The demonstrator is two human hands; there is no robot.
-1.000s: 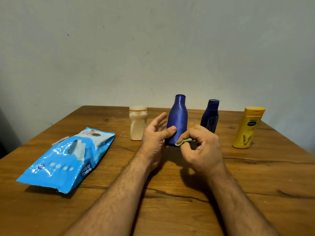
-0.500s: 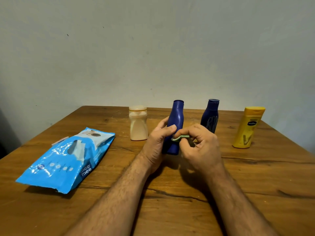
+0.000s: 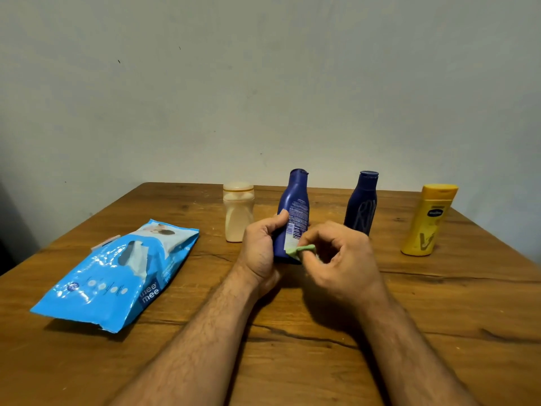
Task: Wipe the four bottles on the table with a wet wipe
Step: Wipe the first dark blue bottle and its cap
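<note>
Wipes pack [image 3: 117, 276], blue "mee mee", lies flat at far L of wooden table [image 3: 439, 332]. Cream bottle [image 3: 238, 213] upright behind. Left hand [image 3: 262, 252] wraps lower part of blue bottle [image 3: 294, 212], back label w/ print facing cam. Right hand [image 3: 341, 259] pinches folded green wet wipe [image 3: 300, 249] against bottle's base. Navy bottle [image 3: 361, 205], then yellow Vaseline bottle [image 3: 427, 221], both upright, well apart to R.
</note>
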